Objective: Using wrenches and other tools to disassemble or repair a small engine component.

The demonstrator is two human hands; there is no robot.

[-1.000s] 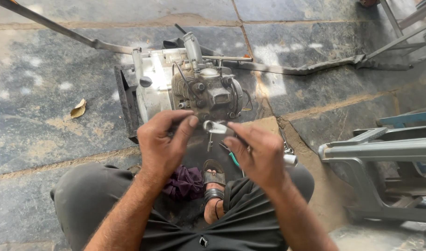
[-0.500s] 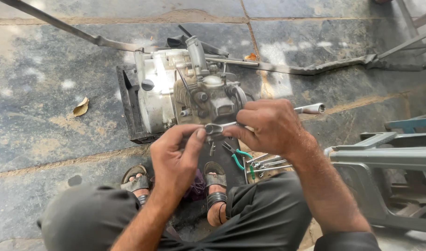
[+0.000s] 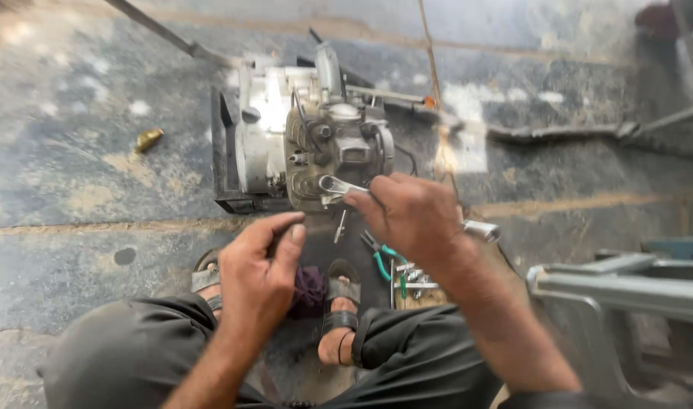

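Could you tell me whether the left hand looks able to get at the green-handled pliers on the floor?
Probably yes: the left hand is empty, and the green-handled pliers lie uncovered, though the right hand hovers just above.

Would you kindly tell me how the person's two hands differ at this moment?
The right hand grips a shiny metal spanner whose ring end sits at the grey engine block; the left hand holds nothing. The right hand reaches nearer the engine; the left hangs back above the sandalled feet. Both show their backs to the camera.

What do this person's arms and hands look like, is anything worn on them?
Both arms are bare to past the elbow, with no sleeves showing. The left hand and right hand wear no gloves, and I see no rings or watch. Both look grimy from the work.
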